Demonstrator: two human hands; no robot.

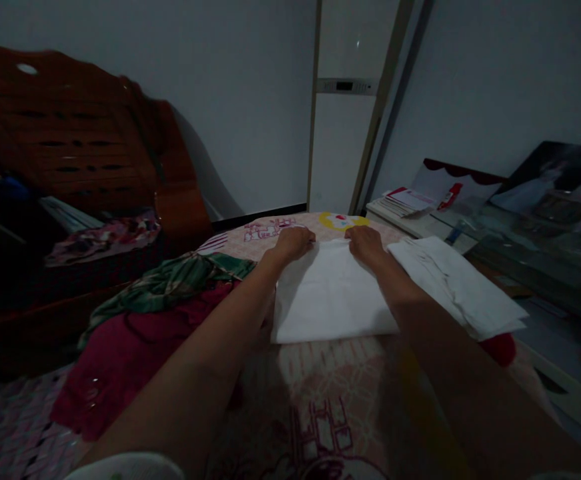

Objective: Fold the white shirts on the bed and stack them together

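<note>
A folded white cloth [333,297] lies flat on a pink patterned cover [330,380] right in front of me. My left hand [294,243] has its fingers closed on the far left corner of this cloth. At the far right corner, my right hand [365,243] grips the same edge, fingers bent. Just right of my right forearm rests a second folded white cloth [458,287], with creases along its middle. Left of my left forearm are a crumpled dark red garment [135,353] and a green plaid cloth [175,283].
A carved wooden bench [70,133] stands on the left, with a floral cloth [110,237] on its seat. A tall white air conditioner [345,147] is in the far corner. On the right, a glass-topped stand [545,247] sits beside a stack of papers [403,202].
</note>
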